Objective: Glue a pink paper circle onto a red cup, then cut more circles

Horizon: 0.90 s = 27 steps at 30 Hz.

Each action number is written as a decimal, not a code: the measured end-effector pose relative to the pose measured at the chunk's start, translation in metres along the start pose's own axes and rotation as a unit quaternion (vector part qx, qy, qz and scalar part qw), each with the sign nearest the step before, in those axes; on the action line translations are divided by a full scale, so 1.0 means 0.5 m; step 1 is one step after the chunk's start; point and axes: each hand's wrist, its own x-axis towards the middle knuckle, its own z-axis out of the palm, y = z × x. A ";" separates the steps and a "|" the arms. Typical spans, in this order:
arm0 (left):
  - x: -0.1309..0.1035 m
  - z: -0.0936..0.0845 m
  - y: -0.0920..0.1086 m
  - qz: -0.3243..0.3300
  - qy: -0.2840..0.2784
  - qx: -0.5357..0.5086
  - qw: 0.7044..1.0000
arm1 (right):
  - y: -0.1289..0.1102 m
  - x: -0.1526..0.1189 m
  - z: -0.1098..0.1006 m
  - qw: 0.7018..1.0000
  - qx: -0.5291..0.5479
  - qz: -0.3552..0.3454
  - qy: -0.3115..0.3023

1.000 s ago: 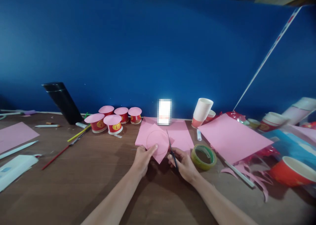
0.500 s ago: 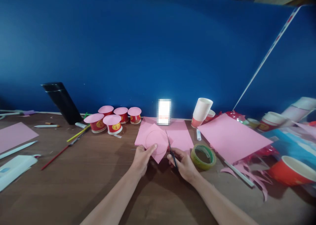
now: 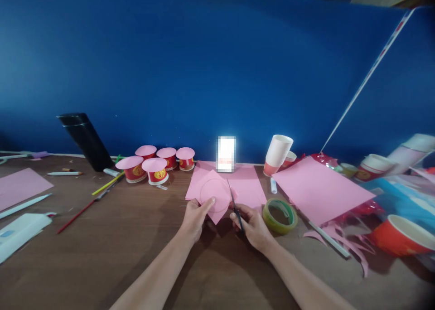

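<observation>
Between thumb and fingers, my left hand (image 3: pixel 197 218) grips a pink paper piece (image 3: pixel 215 194) that bears a drawn circle. Its corner points down toward me, and the left fingers are mostly hidden beneath it. My right hand (image 3: pixel 251 224) is closed round a pair of dark scissors (image 3: pixel 237 210), whose blades point away from me along the paper's right edge. Whether the blades are apart is too fine to make out. Behind the held piece, pink sheets (image 3: pixel 249 183) lie flat on the brown table (image 3: pixel 142 255).
Several red cups with pink disc tops (image 3: pixel 154 166) stand left of the sheets. A tape roll (image 3: pixel 279 215) lies close to my right hand. Stacked paper cups (image 3: pixel 278 151), a pink sheet (image 3: pixel 319 190), paper scraps (image 3: pixel 353 246) and an orange-red cup (image 3: pixel 404 237) occupy the right; a black bottle (image 3: pixel 86 140) leans left.
The held paper has shifted very slightly up and to the left. Both hands stay in nearly the same place, still gripping the paper and the scissors.
</observation>
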 end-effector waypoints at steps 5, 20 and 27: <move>0.003 -0.005 -0.004 -0.003 -0.007 0.003 1.000 | 0.000 0.000 0.003 1.000 0.012 0.009 0.002; 0.011 -0.018 -0.001 0.001 -0.038 0.050 0.998 | 0.004 0.002 0.000 1.000 0.026 0.008 -0.005; 0.012 -0.023 -0.004 0.007 -0.051 0.054 0.997 | 0.001 0.000 0.000 0.999 0.031 0.004 -0.007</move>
